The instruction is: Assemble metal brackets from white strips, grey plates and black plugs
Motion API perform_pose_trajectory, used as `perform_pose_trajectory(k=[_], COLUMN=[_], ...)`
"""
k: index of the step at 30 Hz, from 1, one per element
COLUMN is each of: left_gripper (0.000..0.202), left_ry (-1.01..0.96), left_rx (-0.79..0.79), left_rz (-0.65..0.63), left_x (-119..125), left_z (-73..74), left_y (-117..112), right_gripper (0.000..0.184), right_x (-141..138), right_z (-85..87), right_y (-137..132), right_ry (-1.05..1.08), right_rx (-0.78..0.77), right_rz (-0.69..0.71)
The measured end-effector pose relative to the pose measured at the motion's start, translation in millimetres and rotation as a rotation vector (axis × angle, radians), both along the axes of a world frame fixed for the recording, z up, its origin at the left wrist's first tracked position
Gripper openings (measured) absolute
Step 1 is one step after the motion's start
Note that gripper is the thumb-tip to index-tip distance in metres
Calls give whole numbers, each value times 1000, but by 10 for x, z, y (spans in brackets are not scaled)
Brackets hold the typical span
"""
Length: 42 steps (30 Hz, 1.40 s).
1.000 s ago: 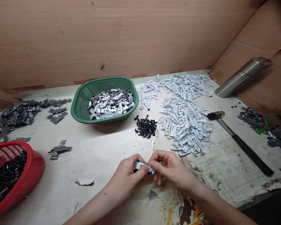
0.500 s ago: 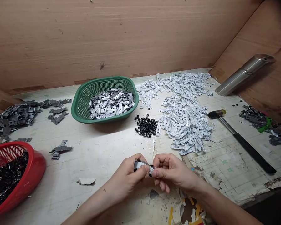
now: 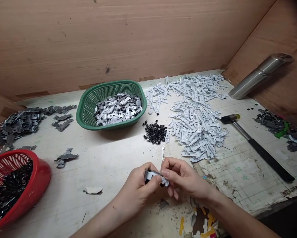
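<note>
Between thumb and curled fingers, my left hand (image 3: pixel 141 185) holds a narrow white metal part (image 3: pixel 151 174) with dark grey beneath it and small black bits at its right end. The thumb lies flat along its face. My right hand (image 3: pixel 180 178) is closed at the part's right end, thumb and forefinger pinching at its upper edge. The other right fingers curl underneath, partly hidden. Just beyond the hands lie a heap of small black pieces (image 3: pixel 155 133) and a wide pile of similar loose white metal parts (image 3: pixel 198 129).
A green basket (image 3: pixel 80 114) holds assembled parts. At the left are a red basket (image 3: pixel 43 173) of black pieces and grey metal parts (image 3: pixel 21 125). A black-handled hammer (image 3: pixel 270 158), a leaning steel cylinder (image 3: pixel 260 77) and a grey scrap heap (image 3: pixel 270 122) occupy the right. Wooden panels enclose the table.
The white part has turned slightly and shows more of its right end. My right thumb has moved from its face to its upper edge. The view has shifted a little.
</note>
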<state>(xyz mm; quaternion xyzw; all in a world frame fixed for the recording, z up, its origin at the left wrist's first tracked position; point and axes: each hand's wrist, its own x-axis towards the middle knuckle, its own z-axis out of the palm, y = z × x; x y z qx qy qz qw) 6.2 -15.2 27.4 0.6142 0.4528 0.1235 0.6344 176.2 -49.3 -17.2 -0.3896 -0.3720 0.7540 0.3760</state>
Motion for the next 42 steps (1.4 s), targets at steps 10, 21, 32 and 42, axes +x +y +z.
perform_pose_trajectory(k=[10,21,32,42], left_gripper=[20,19,23,31], left_ry=[-13,-114,-252,-268], left_rx=[0,-28,-373,-373], left_rz=[20,48,276,281], left_x=[-25,-18,-13,21], left_z=[-26,-69,-123,-102], left_y=[20,24,48,-13], right_gripper=[30,32,35,32], right_x=[37,-21,97,13], right_z=[-10,-61,61,88], right_y=[-25,-48,-31,-99], right_ry=[49,75,-727,-819], right_rx=[-27,-39,1258,1502], right_rz=[60,36,-200,-267])
